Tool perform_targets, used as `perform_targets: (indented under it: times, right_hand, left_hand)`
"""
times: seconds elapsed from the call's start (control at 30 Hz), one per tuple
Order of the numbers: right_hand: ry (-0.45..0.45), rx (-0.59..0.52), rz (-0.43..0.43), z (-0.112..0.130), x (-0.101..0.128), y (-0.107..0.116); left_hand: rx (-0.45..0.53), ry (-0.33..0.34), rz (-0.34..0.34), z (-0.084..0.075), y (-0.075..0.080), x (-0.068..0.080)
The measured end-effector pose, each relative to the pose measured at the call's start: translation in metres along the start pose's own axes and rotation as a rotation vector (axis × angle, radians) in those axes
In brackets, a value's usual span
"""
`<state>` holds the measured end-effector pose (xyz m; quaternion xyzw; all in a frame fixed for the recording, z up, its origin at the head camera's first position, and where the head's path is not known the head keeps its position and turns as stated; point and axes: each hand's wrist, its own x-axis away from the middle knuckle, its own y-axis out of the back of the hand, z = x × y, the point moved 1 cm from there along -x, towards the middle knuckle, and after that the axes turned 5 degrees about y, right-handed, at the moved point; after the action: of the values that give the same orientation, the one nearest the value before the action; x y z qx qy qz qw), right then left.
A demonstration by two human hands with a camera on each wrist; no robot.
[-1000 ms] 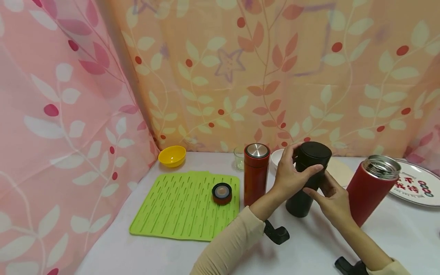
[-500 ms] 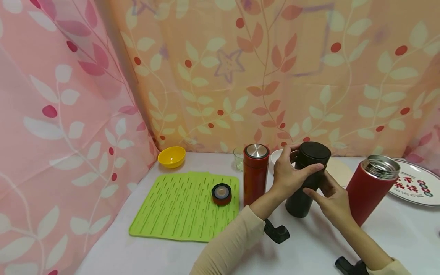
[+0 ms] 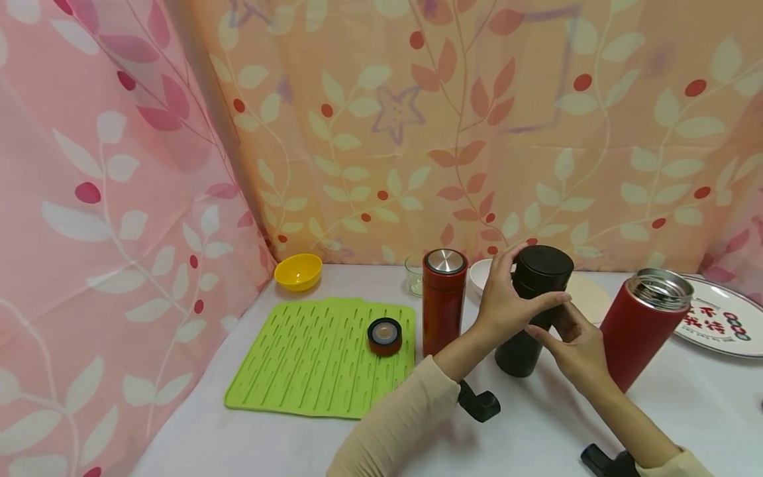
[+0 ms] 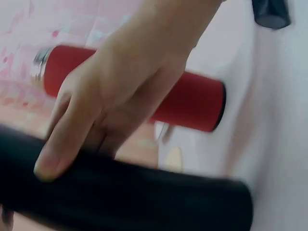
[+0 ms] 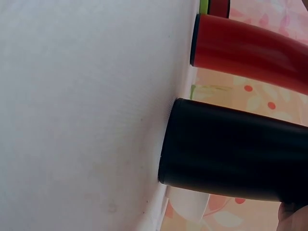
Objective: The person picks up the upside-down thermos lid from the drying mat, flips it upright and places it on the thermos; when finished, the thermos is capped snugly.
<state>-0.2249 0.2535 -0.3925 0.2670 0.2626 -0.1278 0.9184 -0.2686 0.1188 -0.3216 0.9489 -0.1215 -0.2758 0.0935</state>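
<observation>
Step in hand: by the look of it, working the cap of the black flask (image 3: 532,308); whether it is being loosened or tightened cannot be told.
Left hand (image 3: 508,298): curled round the flask's upper part, just under the cap (image 3: 544,260), thumb lying across the front, fingers wrapped behind.
Right hand (image 3: 573,346): at the flask's lower right side, fingers bent against the body; it seems to be steadying it, though how firm the grip is stays unclear.
Where the flask is: between the two hands, base on the white table (image 3: 536,437), just right of the slim red flask (image 3: 444,299) and left of the open red flask (image 3: 646,324).
Long axis: near vertical, leaning slightly, cap end up and tilted a little to the right.
Next move calls for: probably a twist of the left hand about that axis while the right hand keeps the body from turning or tipping.
Left of the hands: a green mat (image 3: 324,354) carrying a loose lid (image 3: 384,334); beyond it a yellow bowl (image 3: 298,270).
</observation>
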Motion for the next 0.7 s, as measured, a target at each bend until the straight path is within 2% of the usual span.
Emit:
perform_targets:
  times: [0.1, 0.2, 0.27, 0.5, 0.7]
  right_hand:
    - [-0.006, 0.012, 0.005, 0.0, 0.0002, 0.0007]
    - [-0.005, 0.016, 0.003, 0.0002, 0.0001, 0.0005]
    - [0.003, 0.014, -0.001, 0.0004, -0.0004, 0.0001]
    - [0.026, 0.009, -0.009, 0.0002, -0.0025, 0.0004]
    - [0.012, 0.015, -0.003, -0.0005, -0.0007, 0.001]
  left_hand:
    - [-0.003, 0.035, -0.076, -0.0019, -0.0065, 0.002]
    - [-0.012, 0.054, -0.125, -0.0022, -0.0086, 0.0019]
    - [-0.046, 0.038, -0.141, -0.0022, -0.0077, 0.0013]
    - [-0.181, -0.084, -0.168, -0.0047, -0.0014, -0.0048]
    - [-0.179, -0.087, -0.167, -0.0049, -0.0005, -0.0045]
